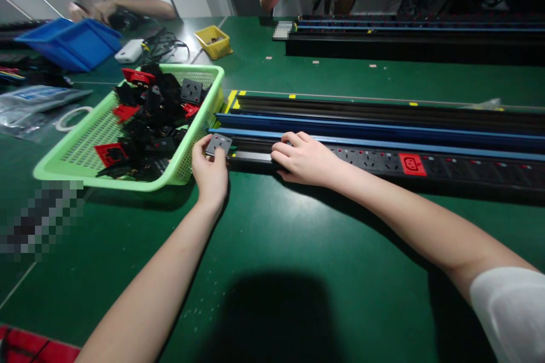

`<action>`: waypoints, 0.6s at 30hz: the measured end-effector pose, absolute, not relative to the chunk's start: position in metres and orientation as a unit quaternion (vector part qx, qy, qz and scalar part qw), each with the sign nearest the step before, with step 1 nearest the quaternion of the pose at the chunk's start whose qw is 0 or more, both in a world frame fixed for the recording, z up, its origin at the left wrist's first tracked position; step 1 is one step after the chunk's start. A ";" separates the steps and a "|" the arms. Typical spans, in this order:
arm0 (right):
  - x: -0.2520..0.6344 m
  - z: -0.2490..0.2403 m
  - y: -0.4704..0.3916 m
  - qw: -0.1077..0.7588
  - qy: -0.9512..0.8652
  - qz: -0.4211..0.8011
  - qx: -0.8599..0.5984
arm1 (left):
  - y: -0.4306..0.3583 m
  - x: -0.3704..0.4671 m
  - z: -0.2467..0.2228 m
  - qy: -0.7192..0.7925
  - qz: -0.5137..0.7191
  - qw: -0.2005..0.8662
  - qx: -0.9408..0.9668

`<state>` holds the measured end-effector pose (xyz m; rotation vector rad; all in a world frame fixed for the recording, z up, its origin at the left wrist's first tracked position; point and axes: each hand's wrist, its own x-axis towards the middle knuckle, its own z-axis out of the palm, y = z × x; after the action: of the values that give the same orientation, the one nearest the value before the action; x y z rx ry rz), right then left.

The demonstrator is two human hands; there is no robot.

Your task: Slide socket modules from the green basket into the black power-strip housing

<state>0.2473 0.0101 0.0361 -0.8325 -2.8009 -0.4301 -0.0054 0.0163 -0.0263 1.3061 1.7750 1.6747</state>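
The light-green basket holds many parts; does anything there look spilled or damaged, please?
Nothing stands out: the basket stands upright, its visible sides look intact, and black and red socket modules lie jumbled inside, none visibly spilled.

Single head-worn view, forward and down over green table [264, 227]

Left hand [209, 177], nine o'clock, pinches grey socket [217, 142]; right hand [305, 160], centre, at socket strip [378, 162] running toward three. Green basket [72, 153] farther out at nine.
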 end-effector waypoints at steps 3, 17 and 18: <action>0.247 0.036 0.010 0.097 -0.944 -0.149 -0.279 | 0.017 -0.007 -0.024 0.638 0.593 0.199 0.449; 0.247 0.035 0.010 0.098 -0.945 -0.148 -0.275 | 0.019 -0.003 -0.019 0.625 0.626 0.257 0.390; 0.247 0.035 0.010 0.099 -0.945 -0.149 -0.275 | 0.019 -0.003 -0.019 0.622 0.628 0.257 0.391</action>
<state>0.2473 0.0104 0.0350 -0.8133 -2.7942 -0.4399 -0.0033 0.0191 -0.0186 1.0609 1.6878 1.7026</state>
